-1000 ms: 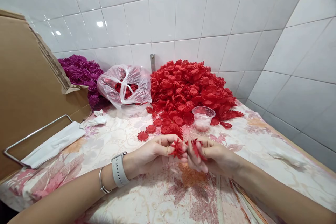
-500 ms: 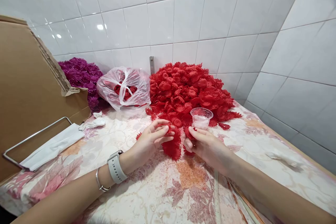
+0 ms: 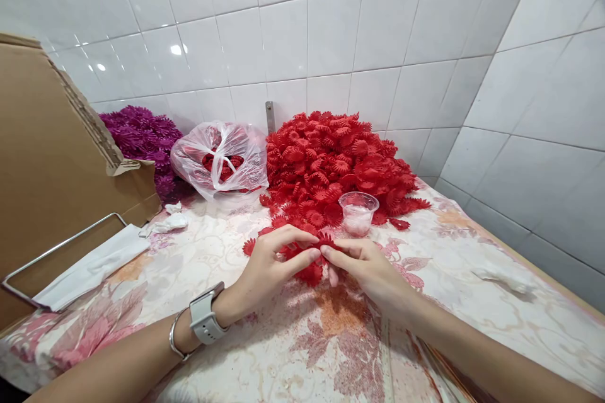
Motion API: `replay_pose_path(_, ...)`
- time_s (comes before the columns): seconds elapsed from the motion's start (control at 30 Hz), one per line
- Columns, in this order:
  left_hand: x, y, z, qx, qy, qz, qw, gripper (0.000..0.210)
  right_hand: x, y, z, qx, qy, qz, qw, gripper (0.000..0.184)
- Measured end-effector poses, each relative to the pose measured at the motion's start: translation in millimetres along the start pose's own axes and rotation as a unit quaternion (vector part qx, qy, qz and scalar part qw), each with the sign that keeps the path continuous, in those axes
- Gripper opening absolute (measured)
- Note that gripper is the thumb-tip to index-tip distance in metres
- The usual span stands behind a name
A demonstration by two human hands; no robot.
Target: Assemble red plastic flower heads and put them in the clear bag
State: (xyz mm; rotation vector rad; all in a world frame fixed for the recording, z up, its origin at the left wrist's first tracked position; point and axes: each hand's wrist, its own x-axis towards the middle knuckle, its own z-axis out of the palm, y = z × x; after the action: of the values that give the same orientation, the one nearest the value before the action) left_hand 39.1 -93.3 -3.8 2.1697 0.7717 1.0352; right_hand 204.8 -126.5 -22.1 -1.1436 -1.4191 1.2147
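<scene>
My left hand [image 3: 278, 258] and my right hand [image 3: 362, 261] meet in front of the red pile, thumbs almost touching. Between their fingertips they pinch a red fabric flower [image 3: 325, 240] with a notched edge. More red pieces [image 3: 309, 275] lie just under and behind my fingers, partly hidden. Right behind my right hand stands a clear plastic cup [image 3: 358, 214] with something whitish inside. The big heap of red fabric flowers [image 3: 331, 157] rises behind both hands, against the tiled wall.
A tied clear plastic bag [image 3: 189, 160] with red pieces sits left of the heap, beside a purple flower pile [image 3: 146, 141]. On the left are a cardboard box [image 3: 57, 170], a metal wire frame [image 3: 61, 253] and white paper [image 3: 94, 267]. A whitish scrap [image 3: 505, 280] lies at right.
My hands were apart, each with red pieces in its fingers. They have now come together on one red flower. The view has shifted slightly.
</scene>
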Motion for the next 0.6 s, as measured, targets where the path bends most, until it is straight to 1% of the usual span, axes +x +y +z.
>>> replay_pose_path(0.17, 0, -1, 1.3, -0.040, -0.031, -0.020, 0.999, 0.015, -2, 4, 1, -0.024, 0.019, -0.014, 0.999, 0.040)
replay_pose_path(0.23, 1, -4, 1.4, -0.081, -0.049, -0.041, 0.995, 0.014, -2, 5, 1, -0.027, 0.016, -0.019, 0.999, 0.042)
replay_pose_path(0.3, 1, -6, 1.7, -0.134, -0.068, -0.073, 0.986, 0.013, -1, 6, 1, -0.025, -0.001, -0.018, 1.000, 0.043)
replay_pose_path(0.37, 1, -8, 2.0, -0.180, -0.084, -0.104, 0.974, 0.011, -1, 6, 1, -0.015, -0.031, -0.012, 0.999, 0.044)
replay_pose_path(0.43, 0, -8, 2.1, -0.210, -0.092, -0.122, 0.966, 0.010, 0, 7, 1, -0.003, -0.057, -0.006, 0.998, 0.046)
replay_pose_path(0.53, 0, -8, 1.9, -0.242, -0.090, -0.133, 0.957, 0.007, 0, 6, 1, 0.005, -0.084, -0.015, 0.996, 0.046)
replay_pose_path(0.6, 1, -10, 2.6, -0.291, -0.088, -0.150, 0.941, 0.007, 0, 5, 1, 0.013, -0.095, -0.033, 0.995, 0.042)
